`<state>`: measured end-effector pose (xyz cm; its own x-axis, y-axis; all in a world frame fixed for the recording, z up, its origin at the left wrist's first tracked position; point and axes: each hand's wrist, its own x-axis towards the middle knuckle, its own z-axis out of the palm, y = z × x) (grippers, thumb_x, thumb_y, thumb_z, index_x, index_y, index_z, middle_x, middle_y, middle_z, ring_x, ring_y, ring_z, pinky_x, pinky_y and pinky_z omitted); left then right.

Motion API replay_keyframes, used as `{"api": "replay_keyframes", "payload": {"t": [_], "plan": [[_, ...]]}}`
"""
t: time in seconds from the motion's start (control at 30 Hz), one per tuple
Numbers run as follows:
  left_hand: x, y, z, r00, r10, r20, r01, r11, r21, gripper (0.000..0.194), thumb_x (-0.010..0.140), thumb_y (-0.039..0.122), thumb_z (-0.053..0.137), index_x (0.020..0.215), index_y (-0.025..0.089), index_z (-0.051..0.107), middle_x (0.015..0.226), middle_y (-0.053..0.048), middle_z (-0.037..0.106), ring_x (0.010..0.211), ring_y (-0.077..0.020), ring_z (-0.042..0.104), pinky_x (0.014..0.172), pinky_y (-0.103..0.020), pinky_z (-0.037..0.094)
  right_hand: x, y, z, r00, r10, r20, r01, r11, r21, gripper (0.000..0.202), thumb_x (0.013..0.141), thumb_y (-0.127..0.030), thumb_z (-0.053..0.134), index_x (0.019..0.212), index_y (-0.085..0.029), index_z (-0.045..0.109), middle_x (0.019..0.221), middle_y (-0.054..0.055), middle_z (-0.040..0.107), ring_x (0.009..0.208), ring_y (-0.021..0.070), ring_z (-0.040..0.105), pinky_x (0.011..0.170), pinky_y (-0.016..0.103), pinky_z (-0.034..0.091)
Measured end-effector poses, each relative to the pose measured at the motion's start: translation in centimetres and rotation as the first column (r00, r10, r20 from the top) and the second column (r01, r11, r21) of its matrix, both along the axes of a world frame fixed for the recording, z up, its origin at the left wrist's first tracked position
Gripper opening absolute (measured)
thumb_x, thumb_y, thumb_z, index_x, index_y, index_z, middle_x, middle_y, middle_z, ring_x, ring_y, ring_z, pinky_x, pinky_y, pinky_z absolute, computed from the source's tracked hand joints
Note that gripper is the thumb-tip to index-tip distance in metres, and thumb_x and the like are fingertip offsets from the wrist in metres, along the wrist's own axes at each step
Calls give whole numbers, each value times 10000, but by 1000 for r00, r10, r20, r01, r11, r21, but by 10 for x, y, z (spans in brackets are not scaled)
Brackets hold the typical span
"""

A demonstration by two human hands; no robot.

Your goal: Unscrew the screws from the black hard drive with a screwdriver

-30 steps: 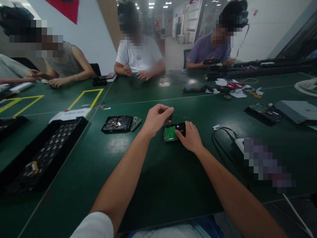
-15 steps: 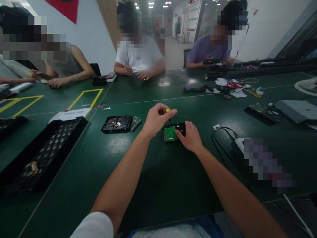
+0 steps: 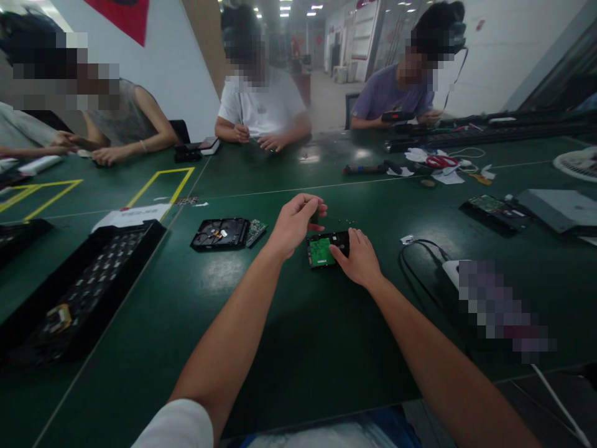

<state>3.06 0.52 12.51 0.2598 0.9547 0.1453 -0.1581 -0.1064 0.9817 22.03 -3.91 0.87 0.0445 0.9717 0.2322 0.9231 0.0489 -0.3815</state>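
Shifting its thumb, the left hand is gripping probably a screwdriver; the right hand is clasping the hard drive, usefully preventing twist.

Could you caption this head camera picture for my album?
Right hand on a hard drive, left hand poised close by, at a green table.

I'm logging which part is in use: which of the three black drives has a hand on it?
The middle drive, with the bright green board: the right hand holds its right end. No hand touches the left drive or the far-right drive.
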Motion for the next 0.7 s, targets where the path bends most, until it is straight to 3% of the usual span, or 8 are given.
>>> {"api": "replay_keyframes", "payload": {"t": [0.17,0.4,0.57,0.7], "plan": [[-2,1,0,999,24,-37,-23,999,31,208,990,310,552,996,205,731,1035,-78,651,933,-189,626,633,-263,615,1,0,0,1000,5,-11,-5,1000,-10,855,992,-665,420,1564,-30,385,1586,245,458,1520,383,367,1247,556,286],[1,1,-3,995,-53,79,54,999,-9,185,1022,342,540,1024,194,652,999,-77,662,944,-183,653,755,-328,637,1,0,-2,1000,5,-7,-5,1000,1,862,991,-670,422,1560,-24,389,1575,244,469,1519,374,371,1257,539,276],[-1,3,-7,994,-20,-104,33,992,126,210,924,408,707,949,200,693,870,-22,623,794,-132,596,655,-224,578,0,1,-1,1000,-2,-11,1,1000,-22,871,985,-667,425,1566,-20,374,1586,250,454,1529,381,356,1251,552,286],[-5,4,-8,985,-2,-173,34,983,178,219,913,410,714,1005,212,740,860,-25,645,783,-133,601,614,-206,552,0,1,0,1000,-6,-19,6,1000,-14,859,983,-678,424,1571,-54,382,1585,227,463,1524,381,366,1246,555,300]]}}
